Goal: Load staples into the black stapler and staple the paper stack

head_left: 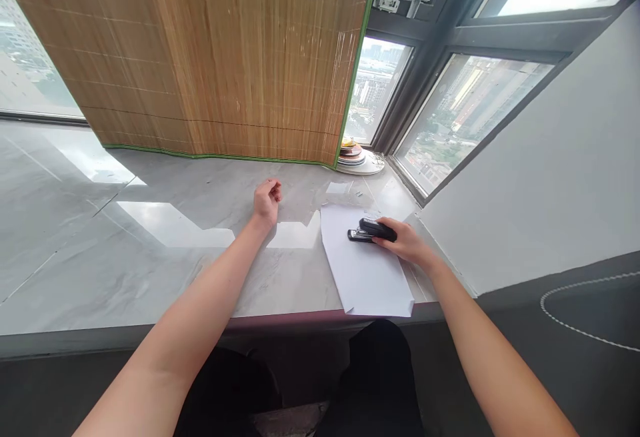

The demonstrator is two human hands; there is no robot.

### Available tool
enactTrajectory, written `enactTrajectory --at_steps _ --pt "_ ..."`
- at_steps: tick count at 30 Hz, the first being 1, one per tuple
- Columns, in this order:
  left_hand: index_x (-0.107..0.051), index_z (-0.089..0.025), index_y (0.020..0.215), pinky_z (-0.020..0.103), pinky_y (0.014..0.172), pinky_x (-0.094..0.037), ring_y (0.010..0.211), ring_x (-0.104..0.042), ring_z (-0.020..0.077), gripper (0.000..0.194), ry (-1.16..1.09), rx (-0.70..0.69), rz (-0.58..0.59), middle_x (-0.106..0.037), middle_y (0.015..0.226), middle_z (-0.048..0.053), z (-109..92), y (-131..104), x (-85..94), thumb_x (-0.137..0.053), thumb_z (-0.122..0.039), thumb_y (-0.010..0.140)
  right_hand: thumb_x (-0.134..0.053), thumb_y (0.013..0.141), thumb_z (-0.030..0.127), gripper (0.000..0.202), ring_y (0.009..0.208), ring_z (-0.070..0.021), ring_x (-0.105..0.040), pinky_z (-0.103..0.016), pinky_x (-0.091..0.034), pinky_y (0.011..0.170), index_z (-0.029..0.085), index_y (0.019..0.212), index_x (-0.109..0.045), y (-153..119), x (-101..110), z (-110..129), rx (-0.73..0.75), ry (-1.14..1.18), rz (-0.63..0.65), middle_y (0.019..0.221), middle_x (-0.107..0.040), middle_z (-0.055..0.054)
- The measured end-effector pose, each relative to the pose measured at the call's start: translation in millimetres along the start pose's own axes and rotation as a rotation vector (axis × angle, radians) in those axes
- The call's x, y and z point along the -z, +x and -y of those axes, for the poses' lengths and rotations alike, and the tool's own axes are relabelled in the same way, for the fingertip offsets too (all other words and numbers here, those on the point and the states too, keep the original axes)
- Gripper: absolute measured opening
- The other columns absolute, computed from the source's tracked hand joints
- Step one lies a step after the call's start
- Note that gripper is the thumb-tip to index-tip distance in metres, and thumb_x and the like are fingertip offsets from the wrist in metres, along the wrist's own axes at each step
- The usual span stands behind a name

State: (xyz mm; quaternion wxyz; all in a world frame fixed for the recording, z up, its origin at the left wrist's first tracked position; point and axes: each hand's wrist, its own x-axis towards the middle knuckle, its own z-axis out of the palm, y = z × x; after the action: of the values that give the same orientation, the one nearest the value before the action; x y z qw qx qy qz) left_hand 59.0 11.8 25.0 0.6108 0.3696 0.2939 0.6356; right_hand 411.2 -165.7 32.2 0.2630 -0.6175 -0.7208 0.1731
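Head view: right hand (404, 242) has the stapler (371, 229) gripped at 4 o'clock, over the paper (367, 280). Left hand (267, 202) is half-curled off it, can't tell if empty. That paper overhangs the windowsill (150, 277) at 6 o'clock, so a bump could skid it.

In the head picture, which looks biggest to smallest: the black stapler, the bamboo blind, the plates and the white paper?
Largest to smallest:
1. bamboo blind
2. white paper
3. black stapler and plates: too alike to rank, as the right hand covers part of the stapler and the blind hides some plate.
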Motion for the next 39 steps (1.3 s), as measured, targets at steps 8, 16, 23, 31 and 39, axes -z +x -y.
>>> enactTrajectory --at_steps 8,16,23,31,39 --pt "-0.056 -0.020 0.069 0.027 0.053 -0.036 0.055 -0.044 0.0093 0.025 0.009 0.009 -0.004 -0.050 0.069 -0.001 -1 -1 -0.5 -0.072 -0.031 0.085 -0.070 0.084 0.076 0.056 0.097 -0.0308 -0.071 -0.041 -0.058 0.078 0.024 0.103 -0.074 3 29 -38 -0.098 0.311 -0.157 0.106 -0.077 -0.011" --pt "-0.058 -0.020 0.069 0.026 0.053 -0.036 0.056 -0.043 0.0095 0.020 -0.004 0.022 -0.003 -0.048 0.068 -0.001 1 2 1.6 -0.071 -0.029 0.082 -0.064 0.089 0.067 0.048 0.061 -0.0181 -0.054 -0.033 -0.047 0.060 0.024 0.067 -0.058 25 6 -79 -0.325 0.206 -0.409 0.065 -0.063 -0.002" --pt "-0.057 -0.021 0.071 0.027 0.054 -0.038 0.055 -0.044 0.0100 0.023 0.014 0.014 -0.001 -0.048 0.067 -0.001 2 4 4.9 -0.073 -0.032 0.084 -0.062 0.097 0.052 0.030 0.107 -0.0289 -0.068 -0.047 -0.056 0.094 0.025 0.108 -0.070 59 21 -71 0.023 -0.162 -0.236 0.117 -0.073 -0.010" --pt "-0.059 -0.021 0.071 0.025 0.053 -0.037 0.054 -0.044 0.0091 0.022 0.002 0.016 -0.010 -0.048 0.067 -0.002 5 9 11.0 -0.073 -0.033 0.082 -0.056 0.102 0.053 0.060 0.154 -0.0318 -0.047 -0.054 -0.038 0.128 0.021 0.152 -0.056 111 -13 -70 0.128 -0.262 0.103 0.164 -0.050 -0.019" --pt "-0.059 -0.021 0.069 0.025 0.052 -0.035 0.054 -0.042 0.0105 0.023 0.083 -0.012 -0.031 -0.046 0.062 -0.002 2 6 9.1 -0.071 -0.036 0.082 -0.039 0.108 0.049 0.057 0.160 -0.0297 -0.038 -0.066 -0.020 0.131 0.025 0.159 -0.050 107 -20 -72 0.079 -0.377 0.137 0.171 -0.041 -0.015"
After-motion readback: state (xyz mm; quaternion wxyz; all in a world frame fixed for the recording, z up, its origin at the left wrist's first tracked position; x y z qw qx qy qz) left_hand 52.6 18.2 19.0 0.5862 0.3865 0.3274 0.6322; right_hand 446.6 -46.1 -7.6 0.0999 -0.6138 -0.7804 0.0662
